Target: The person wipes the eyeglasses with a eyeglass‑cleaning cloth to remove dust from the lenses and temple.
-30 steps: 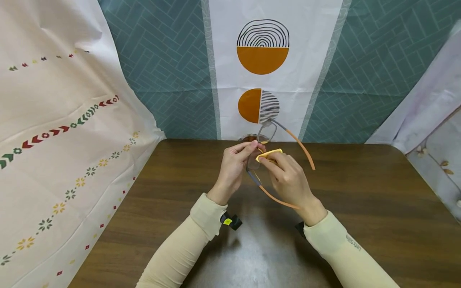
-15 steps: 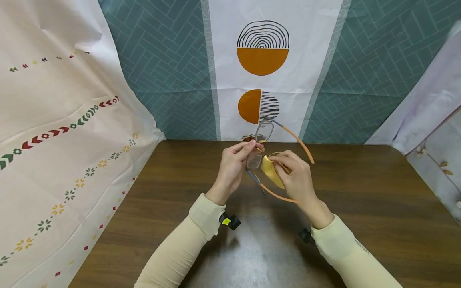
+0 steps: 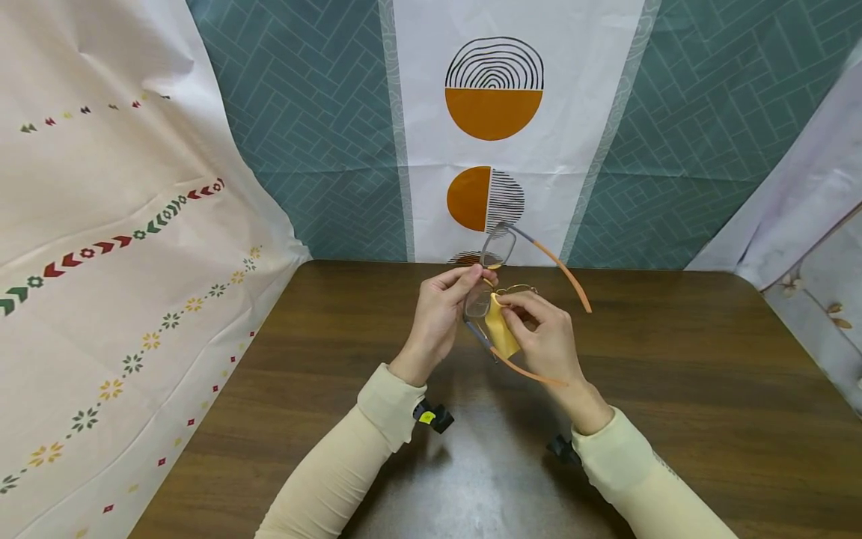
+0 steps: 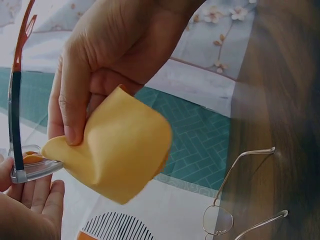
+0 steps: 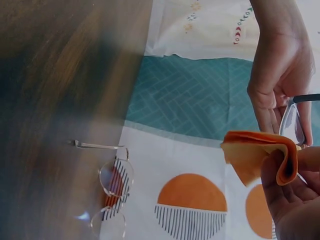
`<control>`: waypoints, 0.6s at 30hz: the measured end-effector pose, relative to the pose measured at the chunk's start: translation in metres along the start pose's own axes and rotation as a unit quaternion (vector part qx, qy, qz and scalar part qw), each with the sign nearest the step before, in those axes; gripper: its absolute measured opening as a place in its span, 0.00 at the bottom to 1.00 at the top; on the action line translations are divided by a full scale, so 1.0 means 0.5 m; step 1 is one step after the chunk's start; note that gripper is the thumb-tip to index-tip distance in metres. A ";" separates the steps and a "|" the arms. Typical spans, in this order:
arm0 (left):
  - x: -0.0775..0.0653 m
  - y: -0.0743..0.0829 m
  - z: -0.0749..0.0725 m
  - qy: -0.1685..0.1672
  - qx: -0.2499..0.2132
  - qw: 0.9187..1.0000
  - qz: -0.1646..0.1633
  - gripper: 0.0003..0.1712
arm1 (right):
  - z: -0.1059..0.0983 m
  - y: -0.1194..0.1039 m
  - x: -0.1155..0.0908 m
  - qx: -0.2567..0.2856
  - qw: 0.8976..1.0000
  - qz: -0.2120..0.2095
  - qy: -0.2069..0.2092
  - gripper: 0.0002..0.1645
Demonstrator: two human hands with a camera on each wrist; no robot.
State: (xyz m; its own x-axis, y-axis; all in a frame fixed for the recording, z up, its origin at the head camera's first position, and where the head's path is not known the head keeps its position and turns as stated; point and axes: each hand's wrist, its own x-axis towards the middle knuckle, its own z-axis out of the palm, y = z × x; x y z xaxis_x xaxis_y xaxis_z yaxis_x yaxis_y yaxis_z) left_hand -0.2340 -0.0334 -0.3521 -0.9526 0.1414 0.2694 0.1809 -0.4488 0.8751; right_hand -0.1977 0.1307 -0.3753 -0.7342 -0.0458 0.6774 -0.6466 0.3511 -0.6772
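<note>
Glasses (image 3: 479,304) over the worktop (image 3: 323,374), toward its far edge, pinched in left hand (image 3: 441,311); yellow cloth (image 3: 500,329) pinched in right hand (image 3: 548,335). Possible trouble: glasses twisting loose under hard cloth pressure.

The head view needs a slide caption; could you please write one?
Over a wooden table, the left grip holds orange-tipped glasses and the right grip pinches a yellow cloth.
</note>
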 end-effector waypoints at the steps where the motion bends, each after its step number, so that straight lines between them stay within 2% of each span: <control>1: 0.000 0.000 0.000 0.000 0.001 1.000 0.001 0.10 | 0.000 -0.001 -0.001 0.001 1.000 0.006 -0.004 0.12; 6: 0.000 -0.001 -0.003 -0.002 0.011 1.000 0.004 0.11 | -0.005 -0.004 -0.005 0.009 0.998 0.050 -0.040 0.10; 9: -0.001 -0.001 -0.005 -0.001 0.018 1.000 0.002 0.12 | -0.012 -0.001 -0.004 0.012 0.997 0.067 -0.044 0.09; 18: 0.002 0.006 -0.014 -0.007 0.025 1.000 0.003 0.10 | -0.038 0.012 0.006 0.014 0.999 0.047 -0.024 0.09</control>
State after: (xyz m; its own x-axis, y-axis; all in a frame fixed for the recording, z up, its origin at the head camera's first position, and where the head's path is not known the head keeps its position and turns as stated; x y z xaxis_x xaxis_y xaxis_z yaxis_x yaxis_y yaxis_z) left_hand -0.2360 -0.0406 -0.3520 -0.9476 0.1519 0.2809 0.1994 -0.4058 0.8920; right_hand -0.1996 0.1503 -0.3718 -0.8002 -0.0593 0.5968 -0.5801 0.3289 -0.7452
